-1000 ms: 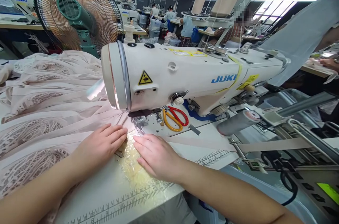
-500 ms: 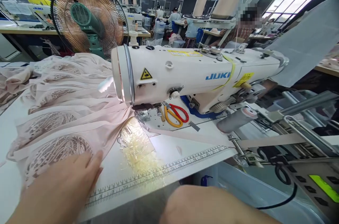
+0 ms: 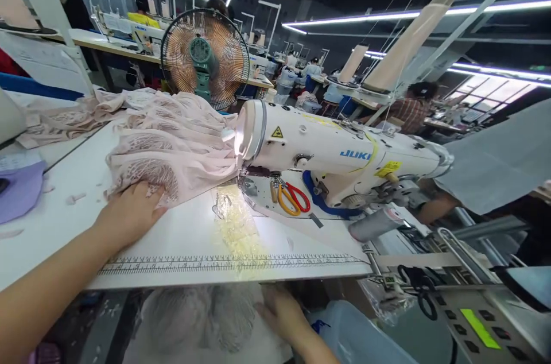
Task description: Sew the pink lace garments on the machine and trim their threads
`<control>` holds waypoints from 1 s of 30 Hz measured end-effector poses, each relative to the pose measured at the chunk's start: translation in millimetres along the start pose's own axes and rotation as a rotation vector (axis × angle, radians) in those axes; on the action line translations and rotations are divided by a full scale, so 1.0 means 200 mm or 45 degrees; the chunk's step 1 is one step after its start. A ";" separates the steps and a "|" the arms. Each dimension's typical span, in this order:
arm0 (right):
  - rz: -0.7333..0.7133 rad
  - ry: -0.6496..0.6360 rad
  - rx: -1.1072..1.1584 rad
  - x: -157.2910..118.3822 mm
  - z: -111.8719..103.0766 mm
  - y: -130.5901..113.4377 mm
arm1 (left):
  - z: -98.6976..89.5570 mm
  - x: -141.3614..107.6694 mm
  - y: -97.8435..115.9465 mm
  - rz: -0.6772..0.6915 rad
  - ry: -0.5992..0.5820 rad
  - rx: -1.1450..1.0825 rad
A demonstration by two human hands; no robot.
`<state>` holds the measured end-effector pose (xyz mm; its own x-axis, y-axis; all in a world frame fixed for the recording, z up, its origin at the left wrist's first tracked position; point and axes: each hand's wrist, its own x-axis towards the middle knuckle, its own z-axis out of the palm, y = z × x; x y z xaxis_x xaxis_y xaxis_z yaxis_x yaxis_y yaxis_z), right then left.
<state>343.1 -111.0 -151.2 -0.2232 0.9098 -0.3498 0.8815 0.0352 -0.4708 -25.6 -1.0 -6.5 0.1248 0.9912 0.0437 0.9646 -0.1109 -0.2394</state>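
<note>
My left hand [image 3: 133,212] lies on the near end of a pale pink lace garment [image 3: 157,177] on the table, fingers stretched over the lace and thumb apart. Folds of the fabric run right to the needle area of a white sewing machine [image 3: 318,146]. Below the table's front edge, my right hand [image 3: 284,312] is beside another pale lace piece [image 3: 232,318], touching its right side. The fingers of this hand are dim and partly hidden, so its grip is unclear.
Scissors [image 3: 293,197] with red and yellow handles lie on the machine bed. A ruler strip [image 3: 193,263] runs along the table's front edge. A fan [image 3: 204,57] stands behind the fabric pile. A blue-white bin [image 3: 353,332] is below right, near a control panel [image 3: 477,326].
The view has swung left and back, so more table shows. My left hand stays on the lace. My right hand is now lower, beside a lace piece that was not visible before.
</note>
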 end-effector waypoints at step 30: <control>0.078 0.164 -0.266 -0.12 0.15 -0.06 | 0.20 -0.47 0.22 0.297 0.679 -0.488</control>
<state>326.0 -146.0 -161.9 -0.1240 0.9575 -0.2602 0.9615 0.0511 -0.2700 -4.5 -95.6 -60.8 0.3414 0.7787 0.5264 0.9003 -0.4318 0.0548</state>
